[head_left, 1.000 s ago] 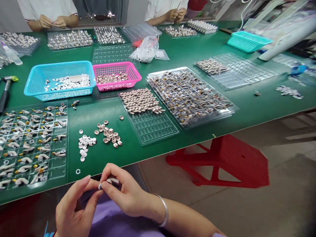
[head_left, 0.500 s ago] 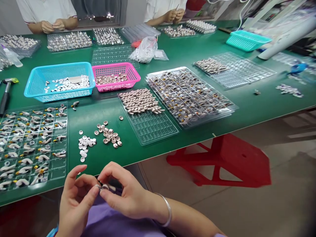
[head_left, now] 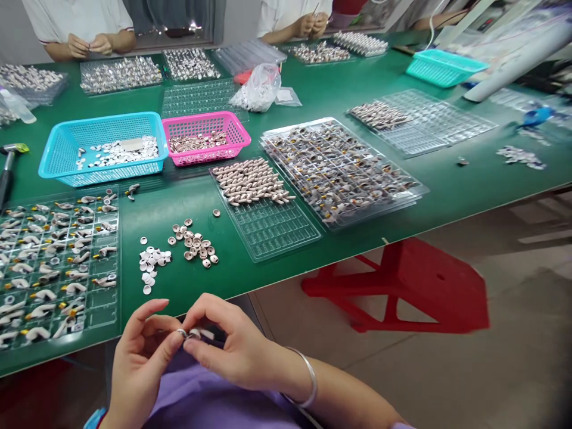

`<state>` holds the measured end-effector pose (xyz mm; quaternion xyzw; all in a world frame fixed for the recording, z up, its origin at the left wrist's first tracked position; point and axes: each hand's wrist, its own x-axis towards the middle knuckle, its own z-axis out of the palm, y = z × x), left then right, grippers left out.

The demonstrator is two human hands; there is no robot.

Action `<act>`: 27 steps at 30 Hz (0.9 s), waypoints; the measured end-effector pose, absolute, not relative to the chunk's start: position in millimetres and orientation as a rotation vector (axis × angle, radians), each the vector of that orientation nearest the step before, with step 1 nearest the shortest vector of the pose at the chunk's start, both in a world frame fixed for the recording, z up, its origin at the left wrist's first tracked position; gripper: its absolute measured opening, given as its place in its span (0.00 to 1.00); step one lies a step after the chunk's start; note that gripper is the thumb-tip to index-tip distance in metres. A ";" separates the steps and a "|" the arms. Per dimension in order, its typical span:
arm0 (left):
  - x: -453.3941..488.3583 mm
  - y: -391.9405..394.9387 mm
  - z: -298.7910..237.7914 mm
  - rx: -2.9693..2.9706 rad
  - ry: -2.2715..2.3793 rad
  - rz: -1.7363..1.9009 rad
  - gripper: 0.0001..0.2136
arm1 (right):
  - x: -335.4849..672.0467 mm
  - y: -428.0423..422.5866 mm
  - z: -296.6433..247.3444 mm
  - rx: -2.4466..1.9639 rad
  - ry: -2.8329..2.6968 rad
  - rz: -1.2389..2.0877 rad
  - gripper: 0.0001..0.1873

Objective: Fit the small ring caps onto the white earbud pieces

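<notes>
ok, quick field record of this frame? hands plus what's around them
left hand: pinching small part, below table edge
right hand: pinching same small part; bangle on wrist
nearest on table: loose brown caps, white discs
left of those: clear tray of parts
behind: blue basket, pink basket

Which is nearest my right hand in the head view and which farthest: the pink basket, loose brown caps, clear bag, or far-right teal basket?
1. Loose brown caps, just ahead of the right hand, which pinches a small part.
2. Pink basket, mid-table.
3. Clear bag, farther back.
4. Teal basket, far right corner.
</notes>
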<state>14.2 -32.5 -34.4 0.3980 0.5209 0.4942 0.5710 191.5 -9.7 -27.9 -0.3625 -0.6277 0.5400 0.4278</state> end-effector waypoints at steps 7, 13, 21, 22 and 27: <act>20.0 -16.3 -32.8 1.432 1.305 1.050 0.03 | 202.3 -4.7 -33.8 -1.002 -1.563 1.237 0.02; 30.8 26.6 -28.4 2.154 1.465 0.825 0.12 | 225.3 3.7 -45.0 -1.234 -1.319 1.343 0.05; 45.2 73.5 -38.2 2.437 1.695 0.795 0.12 | 240.4 8.6 -48.1 -1.223 -1.051 1.475 0.15; 46.2 75.5 -38.9 2.463 1.694 0.779 0.12 | 240.4 8.9 -48.5 -1.218 -1.032 1.486 0.15; 44.9 76.6 -38.5 2.541 1.658 0.729 0.12 | 237.9 11.2 -50.9 -1.192 -1.015 1.494 0.13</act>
